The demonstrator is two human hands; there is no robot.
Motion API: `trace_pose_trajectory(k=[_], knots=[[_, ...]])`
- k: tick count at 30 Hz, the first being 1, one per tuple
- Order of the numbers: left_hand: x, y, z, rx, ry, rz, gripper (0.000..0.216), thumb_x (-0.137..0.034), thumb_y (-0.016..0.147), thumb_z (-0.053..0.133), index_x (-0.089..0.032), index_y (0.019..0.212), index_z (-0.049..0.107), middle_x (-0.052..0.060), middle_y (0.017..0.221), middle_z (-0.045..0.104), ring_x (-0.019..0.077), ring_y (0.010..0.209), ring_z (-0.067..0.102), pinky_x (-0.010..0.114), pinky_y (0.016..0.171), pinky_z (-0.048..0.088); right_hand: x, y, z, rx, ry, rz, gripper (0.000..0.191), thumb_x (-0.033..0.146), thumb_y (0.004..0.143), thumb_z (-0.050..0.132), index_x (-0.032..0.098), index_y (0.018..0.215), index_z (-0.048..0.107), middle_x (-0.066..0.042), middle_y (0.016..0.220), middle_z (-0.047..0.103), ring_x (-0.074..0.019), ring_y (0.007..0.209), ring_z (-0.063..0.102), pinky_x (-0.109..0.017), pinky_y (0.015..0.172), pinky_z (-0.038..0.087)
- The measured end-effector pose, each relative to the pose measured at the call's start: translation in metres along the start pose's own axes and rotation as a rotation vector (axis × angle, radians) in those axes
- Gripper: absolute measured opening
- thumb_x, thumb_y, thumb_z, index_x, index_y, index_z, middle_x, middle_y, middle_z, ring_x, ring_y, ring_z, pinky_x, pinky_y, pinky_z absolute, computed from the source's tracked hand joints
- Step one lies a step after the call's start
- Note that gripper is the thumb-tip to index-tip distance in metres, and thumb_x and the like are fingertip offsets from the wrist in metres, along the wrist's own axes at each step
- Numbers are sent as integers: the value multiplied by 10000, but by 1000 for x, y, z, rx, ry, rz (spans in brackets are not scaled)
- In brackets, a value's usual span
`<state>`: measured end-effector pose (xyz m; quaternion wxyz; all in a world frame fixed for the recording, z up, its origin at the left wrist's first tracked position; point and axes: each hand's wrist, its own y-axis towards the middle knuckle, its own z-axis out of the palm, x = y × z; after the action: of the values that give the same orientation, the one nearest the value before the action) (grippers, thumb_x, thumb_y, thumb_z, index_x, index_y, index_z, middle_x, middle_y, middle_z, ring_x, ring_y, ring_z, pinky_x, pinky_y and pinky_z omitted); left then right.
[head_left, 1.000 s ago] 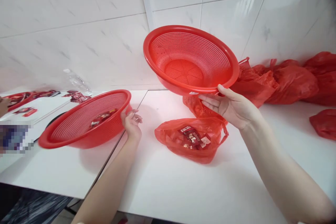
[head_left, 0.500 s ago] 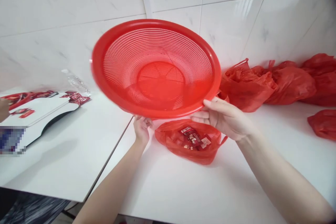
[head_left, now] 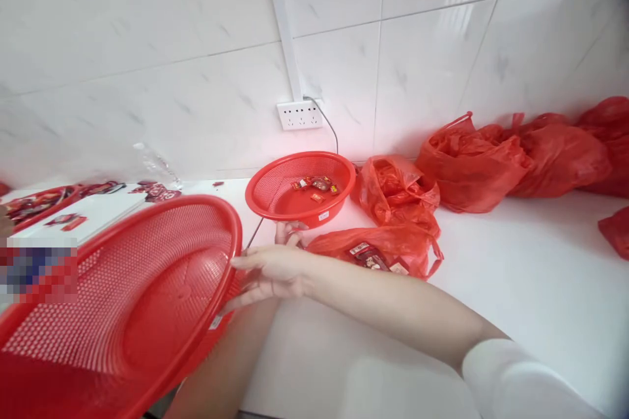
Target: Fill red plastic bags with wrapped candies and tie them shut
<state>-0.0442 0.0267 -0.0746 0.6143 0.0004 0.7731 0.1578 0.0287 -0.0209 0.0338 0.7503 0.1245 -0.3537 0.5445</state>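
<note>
Because it is thin perforated plastic, the big red basket (head_left: 122,301), tilted at eight o'clock, looks light and slightly springy. Its rim offers the hold, and the right hand (head_left: 268,272) pinches it there at three o'clock. The left hand (head_left: 289,231), just behind, is mostly hidden, its grip unclear. Farther, at twelve o'clock, a smaller basket (head_left: 268,191) holds sweets (head_left: 317,186).

Bright, glare whitens the tiles; edges bend and blur slightly.
</note>
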Motion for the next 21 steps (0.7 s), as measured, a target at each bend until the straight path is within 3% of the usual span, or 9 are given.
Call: trace_pose_trajectory(k=[3,7,14,17,19,21], knots=[[4,0,0,3,-63,17,197,-164,774,477,-241,952,446,28,935,597,109,516,469,308,493,392,-12,32,5,-42,18,75,115,160,924,524,115,1020,569,-44,900,675,-147,707,709,-296,676,610],[7,2,-1,35,-61,41,200,-196,768,462,-243,960,428,26,934,593,114,525,481,321,509,391,-17,67,10,-43,56,78,215,69,960,352,112,974,562,0,720,615,-116,558,651,-230,534,584],[4,0,-2,152,119,115,115,-273,800,527,-211,890,561,44,895,629,192,791,597,326,691,468,-26,114,6,-160,54,-107,210,61,942,372,130,1005,560,-23,849,630,-103,670,646,-237,630,586],[-3,-1,-7,258,306,174,178,-328,822,542,-230,961,596,54,1004,646,209,894,609,318,719,478,-32,104,0,-175,-83,-134,107,112,928,456,170,949,544,1,866,609,-75,651,644,-228,688,567],[-6,0,-12,359,477,231,252,-367,829,551,-246,1048,586,65,1087,640,219,949,609,326,743,481,-35,80,-5,-142,-241,-135,30,189,894,556,184,924,552,0,856,606,-115,695,673,-293,725,570],[-7,3,-18,412,615,255,289,-425,785,616,-240,1007,603,74,1028,656,235,907,619,335,726,476,-33,43,-12,-78,-467,-165,107,270,849,636,192,901,585,-14,847,624,-180,814,694,-364,803,555]])
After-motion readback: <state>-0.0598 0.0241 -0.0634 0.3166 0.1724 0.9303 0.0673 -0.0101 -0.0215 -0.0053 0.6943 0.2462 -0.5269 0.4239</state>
